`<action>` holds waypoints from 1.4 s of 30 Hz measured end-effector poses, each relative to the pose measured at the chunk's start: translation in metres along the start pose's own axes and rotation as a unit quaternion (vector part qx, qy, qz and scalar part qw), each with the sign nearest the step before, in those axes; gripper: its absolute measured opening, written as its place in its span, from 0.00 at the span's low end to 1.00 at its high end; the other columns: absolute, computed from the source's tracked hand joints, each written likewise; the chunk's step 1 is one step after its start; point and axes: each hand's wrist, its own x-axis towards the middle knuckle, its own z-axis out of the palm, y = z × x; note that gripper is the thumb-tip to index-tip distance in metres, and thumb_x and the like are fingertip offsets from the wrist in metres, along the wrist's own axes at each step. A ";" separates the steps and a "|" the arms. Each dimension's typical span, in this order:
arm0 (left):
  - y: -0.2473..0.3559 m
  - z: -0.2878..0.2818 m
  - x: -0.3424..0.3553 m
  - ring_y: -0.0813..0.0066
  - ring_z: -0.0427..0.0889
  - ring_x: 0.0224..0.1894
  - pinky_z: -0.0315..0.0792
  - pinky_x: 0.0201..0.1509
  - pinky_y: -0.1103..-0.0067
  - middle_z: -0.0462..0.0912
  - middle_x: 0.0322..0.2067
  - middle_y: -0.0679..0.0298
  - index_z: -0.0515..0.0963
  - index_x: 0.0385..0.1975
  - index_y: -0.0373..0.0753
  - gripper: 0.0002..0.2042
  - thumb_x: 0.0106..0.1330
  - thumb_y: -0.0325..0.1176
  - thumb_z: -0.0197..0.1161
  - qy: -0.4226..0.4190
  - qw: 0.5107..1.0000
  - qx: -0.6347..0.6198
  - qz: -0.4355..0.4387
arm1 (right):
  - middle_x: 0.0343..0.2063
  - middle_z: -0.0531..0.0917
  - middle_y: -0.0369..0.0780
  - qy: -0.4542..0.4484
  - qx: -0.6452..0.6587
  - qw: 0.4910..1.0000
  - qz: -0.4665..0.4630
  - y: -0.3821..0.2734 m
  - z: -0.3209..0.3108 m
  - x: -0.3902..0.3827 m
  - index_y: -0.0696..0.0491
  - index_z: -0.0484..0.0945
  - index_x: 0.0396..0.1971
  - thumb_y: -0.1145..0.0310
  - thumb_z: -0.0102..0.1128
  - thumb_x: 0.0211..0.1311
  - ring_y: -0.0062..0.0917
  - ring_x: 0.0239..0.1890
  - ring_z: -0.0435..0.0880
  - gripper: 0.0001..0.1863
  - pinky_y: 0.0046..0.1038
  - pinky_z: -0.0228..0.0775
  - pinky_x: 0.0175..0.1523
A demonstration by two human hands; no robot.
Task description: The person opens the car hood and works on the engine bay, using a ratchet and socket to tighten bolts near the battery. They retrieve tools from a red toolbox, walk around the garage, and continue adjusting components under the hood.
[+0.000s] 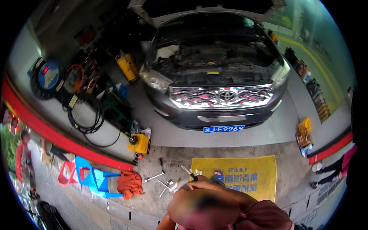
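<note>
My right hand [201, 183] is closed on a dark-handled tool [194, 176] with a silver shaft, held above the floor by the yellow mat [237, 165]. My left hand [185, 187] is close beside it, mostly hidden behind a blurred shape at the lower edge, so its fingers are unclear. Several steel wrenches [154, 177] lie on the concrete left of my hands, along with small objects on the mat's corner. A dark car [249, 115] stands ahead with its hood raised.
A blue stool [88, 176], red stool [67, 172] and orange cloth [130, 184] are left. A yellow machine [140, 144], hose reels, cables and bottles [306, 76] line the bay. People stand at the far left [23, 149] and far right [333, 168].
</note>
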 end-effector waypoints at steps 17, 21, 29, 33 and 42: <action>0.177 -0.009 0.212 0.84 0.57 0.11 0.50 0.11 0.86 0.69 0.19 0.70 0.70 0.38 0.46 0.12 0.57 0.21 0.50 0.000 0.763 -0.632 -0.133 | 0.27 0.78 0.35 0.202 0.551 0.801 -0.121 0.159 -0.272 -0.016 0.56 0.75 0.49 0.48 0.58 0.57 0.16 0.24 0.72 0.29 0.18 0.59 0.25; 0.208 -0.011 0.276 0.82 0.56 0.10 0.49 0.10 0.85 0.68 0.17 0.69 0.69 0.33 0.45 0.07 0.59 0.24 0.48 -0.059 0.790 -0.584 -0.175 | 0.38 0.81 0.32 0.272 0.724 0.622 -0.124 0.189 -0.291 -0.071 0.49 0.74 0.53 0.47 0.55 0.60 0.21 0.36 0.75 0.26 0.24 0.63 0.33; 0.360 0.054 0.361 0.83 0.57 0.10 0.49 0.11 0.85 0.68 0.17 0.69 0.70 0.25 0.45 0.10 0.61 0.44 0.53 -0.461 0.738 -0.492 -0.035 | 0.31 0.79 0.39 0.498 0.773 0.318 -0.232 0.311 -0.220 -0.184 0.53 0.75 0.42 0.58 0.60 0.52 0.27 0.30 0.75 0.20 0.29 0.68 0.31; 0.456 0.130 0.359 0.83 0.57 0.10 0.50 0.12 0.86 0.69 0.19 0.67 0.70 0.26 0.44 0.07 0.62 0.39 0.56 -0.542 0.763 -0.351 0.024 | 0.40 0.79 0.43 0.601 0.749 0.126 -0.246 0.324 -0.178 -0.224 0.59 0.74 0.45 0.71 0.55 0.39 0.35 0.44 0.79 0.25 0.37 0.72 0.52; 0.617 0.324 0.299 0.82 0.59 0.10 0.52 0.11 0.84 0.72 0.21 0.63 0.73 0.32 0.34 0.07 0.61 0.31 0.53 -0.644 0.727 -0.233 -0.049 | 0.46 0.79 0.46 0.699 0.674 -0.048 -0.232 0.414 -0.156 -0.306 0.62 0.70 0.50 0.72 0.50 0.31 0.41 0.49 0.77 0.35 0.39 0.66 0.61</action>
